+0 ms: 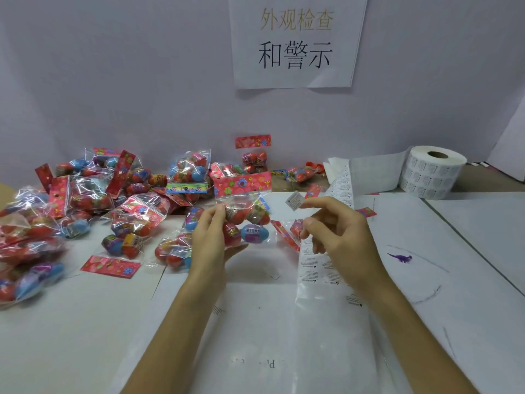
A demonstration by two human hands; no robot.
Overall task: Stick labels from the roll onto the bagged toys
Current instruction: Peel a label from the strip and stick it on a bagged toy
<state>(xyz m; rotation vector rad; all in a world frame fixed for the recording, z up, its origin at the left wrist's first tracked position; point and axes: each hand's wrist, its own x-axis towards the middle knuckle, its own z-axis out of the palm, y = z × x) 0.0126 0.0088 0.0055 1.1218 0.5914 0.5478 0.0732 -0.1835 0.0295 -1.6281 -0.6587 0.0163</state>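
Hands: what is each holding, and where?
The left hand grips a clear plastic bag of colourful toy eggs by its left side. A small white label sticks by its edge to the index fingertip of the right hand.

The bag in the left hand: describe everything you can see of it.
The bag is clear plastic topped by a red flowered header card. Inside sit egg-shaped toys, mostly red, one blue with a purple band. It hangs upright above the white table, gripped at its left side by the left hand. No sticker shows on it; the label at a fingertip of the right hand is apart from it.
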